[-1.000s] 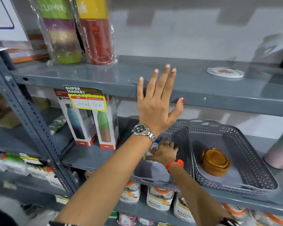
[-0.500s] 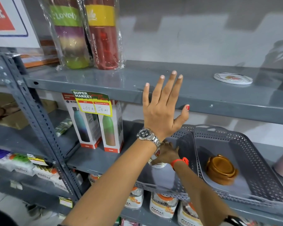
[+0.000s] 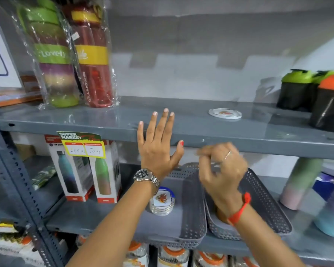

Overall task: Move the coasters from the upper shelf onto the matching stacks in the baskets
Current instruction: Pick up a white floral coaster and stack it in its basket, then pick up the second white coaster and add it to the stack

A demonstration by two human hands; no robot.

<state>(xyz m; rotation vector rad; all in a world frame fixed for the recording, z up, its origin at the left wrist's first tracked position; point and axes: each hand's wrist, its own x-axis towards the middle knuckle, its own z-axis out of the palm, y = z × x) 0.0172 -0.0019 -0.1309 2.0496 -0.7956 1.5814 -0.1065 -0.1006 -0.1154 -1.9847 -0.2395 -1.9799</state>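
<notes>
One coaster [image 3: 225, 113] on shelf [image 3: 239, 135]; two baskets [image 3: 193, 218].

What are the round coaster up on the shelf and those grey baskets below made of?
The round coaster looks like glazed ceramic, or maybe glossy melamine: white and shiny, with a printed picture. The left basket and right basket look like matte grey moulded plastic, with regular perforated walls. The upper shelf looks like grey painted metal.

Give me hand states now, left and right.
Left hand: open, fingers spread flat against the upper shelf edge, holding nothing.
Right hand: blurred, fingers loosely curled, nothing visible in it.
</notes>
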